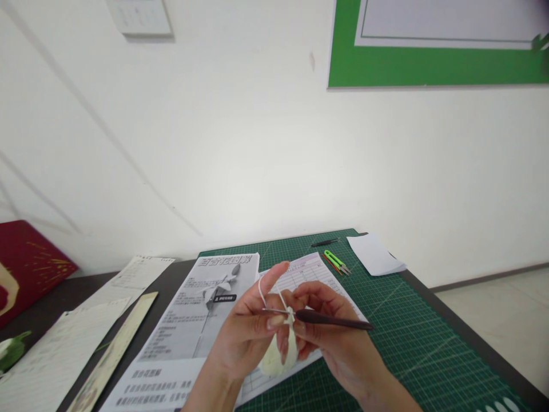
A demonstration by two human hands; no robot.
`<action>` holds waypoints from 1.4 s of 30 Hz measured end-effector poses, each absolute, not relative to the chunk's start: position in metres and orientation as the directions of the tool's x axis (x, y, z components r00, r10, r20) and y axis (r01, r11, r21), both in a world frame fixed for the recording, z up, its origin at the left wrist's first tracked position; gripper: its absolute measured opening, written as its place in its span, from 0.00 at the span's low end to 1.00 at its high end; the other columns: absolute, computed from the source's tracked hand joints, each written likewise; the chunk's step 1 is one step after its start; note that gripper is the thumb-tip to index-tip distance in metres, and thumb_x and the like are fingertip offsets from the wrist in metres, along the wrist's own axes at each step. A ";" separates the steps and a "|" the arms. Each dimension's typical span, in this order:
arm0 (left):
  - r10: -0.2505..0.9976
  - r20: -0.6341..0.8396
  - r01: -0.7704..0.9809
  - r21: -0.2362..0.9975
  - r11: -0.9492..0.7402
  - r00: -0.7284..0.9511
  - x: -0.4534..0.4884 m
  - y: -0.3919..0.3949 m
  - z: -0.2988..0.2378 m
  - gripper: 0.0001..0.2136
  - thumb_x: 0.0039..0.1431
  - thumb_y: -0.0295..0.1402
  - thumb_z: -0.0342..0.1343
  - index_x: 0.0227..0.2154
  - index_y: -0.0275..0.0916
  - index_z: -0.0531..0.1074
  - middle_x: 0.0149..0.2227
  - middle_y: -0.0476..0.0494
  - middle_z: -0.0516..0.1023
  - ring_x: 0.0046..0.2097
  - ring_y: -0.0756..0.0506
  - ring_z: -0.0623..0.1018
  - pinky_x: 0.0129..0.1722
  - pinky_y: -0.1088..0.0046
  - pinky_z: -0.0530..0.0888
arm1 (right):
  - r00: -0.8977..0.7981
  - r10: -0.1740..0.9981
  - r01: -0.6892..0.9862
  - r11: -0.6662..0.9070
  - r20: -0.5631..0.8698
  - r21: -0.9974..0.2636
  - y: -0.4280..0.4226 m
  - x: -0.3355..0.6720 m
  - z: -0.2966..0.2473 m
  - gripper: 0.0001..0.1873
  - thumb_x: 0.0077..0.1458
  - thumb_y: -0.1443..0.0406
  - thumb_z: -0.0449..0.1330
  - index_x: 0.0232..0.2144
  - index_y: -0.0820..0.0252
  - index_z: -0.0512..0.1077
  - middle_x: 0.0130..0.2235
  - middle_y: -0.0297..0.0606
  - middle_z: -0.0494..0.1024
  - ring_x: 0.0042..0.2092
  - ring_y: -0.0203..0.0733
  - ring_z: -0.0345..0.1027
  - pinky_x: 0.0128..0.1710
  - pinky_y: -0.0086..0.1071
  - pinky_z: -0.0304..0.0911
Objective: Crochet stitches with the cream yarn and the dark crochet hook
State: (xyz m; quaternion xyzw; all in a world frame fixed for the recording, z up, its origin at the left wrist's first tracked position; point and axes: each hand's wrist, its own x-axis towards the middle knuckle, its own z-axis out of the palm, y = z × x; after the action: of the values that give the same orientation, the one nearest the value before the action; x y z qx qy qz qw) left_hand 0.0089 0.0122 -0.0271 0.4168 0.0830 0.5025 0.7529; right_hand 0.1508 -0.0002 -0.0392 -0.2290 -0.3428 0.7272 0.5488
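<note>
My left hand (249, 332) pinches a small cream crocheted piece (281, 352), with white yarn looped over its raised index finger. My right hand (332, 329) grips a dark-handled crochet hook (332, 319) whose metal tip points left into the yarn at my left thumb. Both hands hover over printed sheets on a green cutting mat (412, 337).
A grey instruction sheet (206, 309) and a form (306, 274) lie under my hands. Green thread snips (337, 260), a dark pen (325, 242) and a white paper (375, 254) sit at the mat's far edge. Papers, a ruler (114, 352) and a red box (26, 266) are left.
</note>
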 end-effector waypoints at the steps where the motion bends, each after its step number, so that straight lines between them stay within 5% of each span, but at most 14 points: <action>1: 0.820 0.302 -0.687 0.712 0.145 0.486 0.009 0.013 -0.028 0.25 0.51 0.25 0.58 0.53 0.47 0.68 0.21 0.50 0.76 0.28 0.47 0.74 0.25 0.75 0.70 | -0.294 0.955 -0.635 -0.164 0.040 -0.755 0.000 0.151 -0.039 0.19 0.37 0.68 0.73 0.33 0.59 0.72 0.25 0.26 0.76 0.19 0.28 0.70 0.17 0.20 0.68; 13: 0.834 0.303 -0.715 0.684 0.147 0.461 0.012 0.011 -0.025 0.28 0.52 0.24 0.57 0.57 0.46 0.64 0.22 0.49 0.75 0.26 0.48 0.71 0.26 0.72 0.71 | -0.246 0.963 -0.625 -0.073 0.107 -0.777 -0.007 0.144 -0.037 0.14 0.43 0.66 0.70 0.31 0.58 0.68 0.24 0.30 0.78 0.24 0.32 0.72 0.24 0.25 0.67; 19: 0.887 0.244 -0.607 0.793 0.050 0.392 0.005 0.007 -0.011 0.29 0.54 0.25 0.58 0.59 0.49 0.61 0.21 0.51 0.76 0.28 0.50 0.72 0.40 0.71 0.68 | -0.201 0.939 -0.646 0.088 0.279 -0.759 -0.005 0.149 -0.035 0.17 0.40 0.64 0.71 0.35 0.57 0.75 0.43 0.40 0.78 0.42 0.43 0.72 0.37 0.34 0.70; 24: 0.909 0.277 -0.563 0.824 -0.059 0.311 0.007 0.002 -0.008 0.30 0.54 0.28 0.60 0.59 0.52 0.59 0.20 0.55 0.76 0.29 0.50 0.73 0.56 0.61 0.58 | -0.139 0.978 -0.786 -0.013 0.157 -0.618 -0.004 0.149 -0.037 0.08 0.43 0.67 0.70 0.30 0.60 0.78 0.25 0.33 0.80 0.26 0.33 0.73 0.27 0.24 0.72; 28: 0.890 0.340 -0.573 0.811 -0.113 0.305 0.009 0.000 -0.010 0.30 0.55 0.30 0.59 0.59 0.56 0.59 0.20 0.56 0.77 0.28 0.50 0.72 0.54 0.60 0.59 | -0.165 0.983 -0.851 -0.105 0.073 -0.515 -0.004 0.149 -0.038 0.07 0.43 0.66 0.70 0.28 0.62 0.79 0.23 0.34 0.81 0.23 0.31 0.73 0.23 0.21 0.72; 33: 0.878 0.398 -0.482 0.844 -0.236 0.267 0.009 -0.002 -0.014 0.29 0.58 0.30 0.56 0.60 0.57 0.55 0.23 0.54 0.77 0.28 0.50 0.72 0.50 0.60 0.63 | -0.038 0.998 -0.848 -0.007 0.047 -0.530 -0.005 0.150 -0.037 0.07 0.43 0.67 0.70 0.28 0.60 0.79 0.24 0.38 0.82 0.23 0.32 0.75 0.24 0.19 0.72; 38: 0.848 0.504 -0.280 0.848 -0.450 0.164 0.010 -0.001 -0.018 0.27 0.60 0.26 0.53 0.58 0.58 0.58 0.25 0.53 0.79 0.38 0.46 0.74 0.52 0.60 0.62 | 0.159 0.981 -0.706 0.194 0.114 -0.681 -0.008 0.149 -0.044 0.05 0.44 0.66 0.70 0.28 0.58 0.79 0.24 0.37 0.82 0.23 0.35 0.76 0.23 0.23 0.72; 42: 0.779 0.614 -0.062 0.789 -0.612 0.129 0.014 0.000 -0.021 0.30 0.58 0.20 0.52 0.58 0.60 0.58 0.28 0.55 0.78 0.35 0.47 0.75 0.53 0.58 0.62 | 0.402 0.819 -0.273 0.535 0.411 -0.799 -0.015 0.149 -0.047 0.10 0.46 0.72 0.66 0.31 0.53 0.80 0.28 0.37 0.83 0.28 0.41 0.77 0.28 0.30 0.74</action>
State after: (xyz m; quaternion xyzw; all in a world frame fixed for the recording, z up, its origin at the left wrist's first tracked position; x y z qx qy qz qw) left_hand 0.0138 -0.0003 -0.0207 0.6656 0.2694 0.6023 0.3488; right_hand 0.1492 -0.0150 -0.0465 -0.3272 -0.4168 0.3542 0.7706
